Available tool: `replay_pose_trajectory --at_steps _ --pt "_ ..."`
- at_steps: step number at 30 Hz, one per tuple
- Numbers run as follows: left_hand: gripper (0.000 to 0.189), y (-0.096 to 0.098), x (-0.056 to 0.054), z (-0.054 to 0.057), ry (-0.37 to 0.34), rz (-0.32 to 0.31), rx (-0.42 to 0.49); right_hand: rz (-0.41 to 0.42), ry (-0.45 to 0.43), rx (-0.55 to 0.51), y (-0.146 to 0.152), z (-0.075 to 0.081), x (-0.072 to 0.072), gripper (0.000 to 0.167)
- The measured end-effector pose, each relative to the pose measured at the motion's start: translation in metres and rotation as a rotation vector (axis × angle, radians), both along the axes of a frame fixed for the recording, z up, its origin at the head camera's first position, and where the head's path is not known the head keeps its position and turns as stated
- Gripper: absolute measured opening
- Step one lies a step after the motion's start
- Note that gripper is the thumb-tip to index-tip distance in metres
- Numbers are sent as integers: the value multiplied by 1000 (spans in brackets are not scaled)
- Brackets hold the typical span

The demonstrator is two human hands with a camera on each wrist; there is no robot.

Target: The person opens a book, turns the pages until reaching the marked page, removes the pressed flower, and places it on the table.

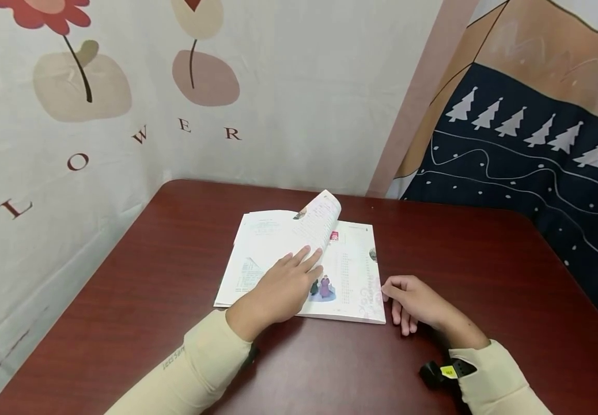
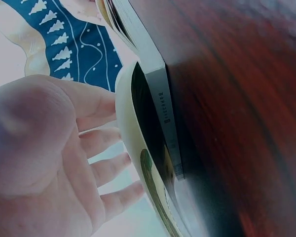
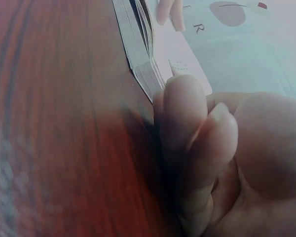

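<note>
An open book (image 1: 356, 271) with printed pages and a small colour picture lies on the table. One page (image 1: 325, 216) stands partly raised near its middle, its top end curling up. My left hand (image 1: 283, 288) lies over the lower middle of the book, fingers extended and spread, fingertips on the paper at the foot of the raised page. In the left wrist view, the fingers (image 2: 111, 143) reach straight past the book's bowed left side. Beside the lower right corner, my right hand (image 1: 415, 302) rests with loosely bent fingers, thumb side right at the book's edge.
The dark red wooden table (image 1: 138, 288) extends around the book. Behind it hangs a pale cloth (image 1: 299, 86) with flower prints and letters; a navy cloth (image 1: 511, 173) with white trees hangs at the right. A black wrist device (image 1: 434, 374) sits below the right sleeve.
</note>
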State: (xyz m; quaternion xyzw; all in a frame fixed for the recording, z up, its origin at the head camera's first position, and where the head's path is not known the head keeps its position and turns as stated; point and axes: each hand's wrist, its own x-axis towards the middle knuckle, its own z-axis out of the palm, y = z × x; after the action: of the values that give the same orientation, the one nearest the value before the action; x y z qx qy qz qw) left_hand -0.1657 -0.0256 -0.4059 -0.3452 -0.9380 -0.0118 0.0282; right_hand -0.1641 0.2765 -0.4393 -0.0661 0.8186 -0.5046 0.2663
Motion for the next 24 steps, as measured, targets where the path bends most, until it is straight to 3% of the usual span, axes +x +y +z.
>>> replay_pose_trajectory --at_steps 24 --pt "38 0 1 1 -61 14 -5 2 8 1 0 1 0 31"
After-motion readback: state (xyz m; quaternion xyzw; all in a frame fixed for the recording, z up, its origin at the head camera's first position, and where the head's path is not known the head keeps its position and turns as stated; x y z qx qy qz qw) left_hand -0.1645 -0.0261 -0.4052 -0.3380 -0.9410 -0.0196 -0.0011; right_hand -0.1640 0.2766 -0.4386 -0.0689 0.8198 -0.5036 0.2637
